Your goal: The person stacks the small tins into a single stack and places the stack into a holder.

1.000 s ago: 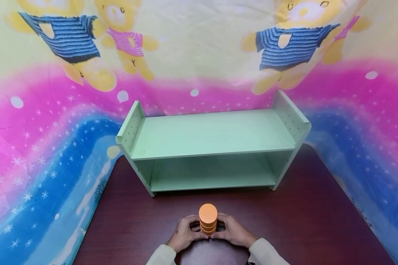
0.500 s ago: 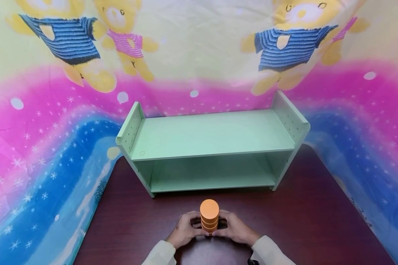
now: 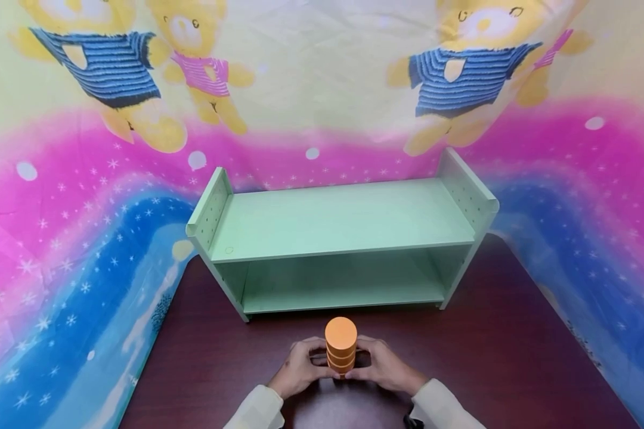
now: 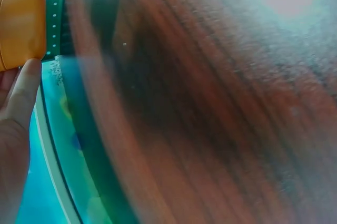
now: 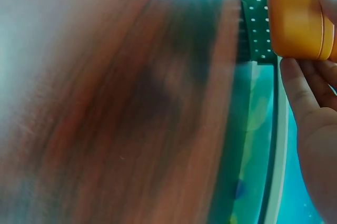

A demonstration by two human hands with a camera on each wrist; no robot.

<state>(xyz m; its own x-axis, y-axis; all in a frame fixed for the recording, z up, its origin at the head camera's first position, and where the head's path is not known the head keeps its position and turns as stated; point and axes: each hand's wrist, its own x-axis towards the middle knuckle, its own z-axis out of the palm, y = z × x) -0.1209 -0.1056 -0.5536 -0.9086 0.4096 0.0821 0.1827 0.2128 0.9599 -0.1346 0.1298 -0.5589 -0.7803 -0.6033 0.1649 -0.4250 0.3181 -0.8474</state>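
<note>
An orange cylinder point(image 3: 341, 333) with a flat round top and grooves around its side stands upright between my two hands, in front of the shelf. From the left, my left hand point(image 3: 300, 366) grips it with thumb and fingers. My right hand point(image 3: 383, 364) holds the opposite side, thumb near the base. In the left wrist view, a fingertip of the left hand point(image 4: 18, 103) presses the edge of the orange cylinder point(image 4: 23, 27). The right wrist view shows the right hand point(image 5: 316, 119) with fingers along the smooth orange cylinder point(image 5: 295, 19). Its lower end is partly hidden by the thumbs.
A pale green two-tier shelf point(image 3: 343, 220) with raised, perforated side panels stands behind the hands on a dark red-brown table point(image 3: 515, 357). A printed cloth point(image 3: 311, 107) with teddy bears hangs around the back and both sides.
Both hands have moved the orange cylinder slightly forward and up in the head view, a little to the right. It looks slightly larger, and the hands keep their hold. The shelf shifts slightly in view.
</note>
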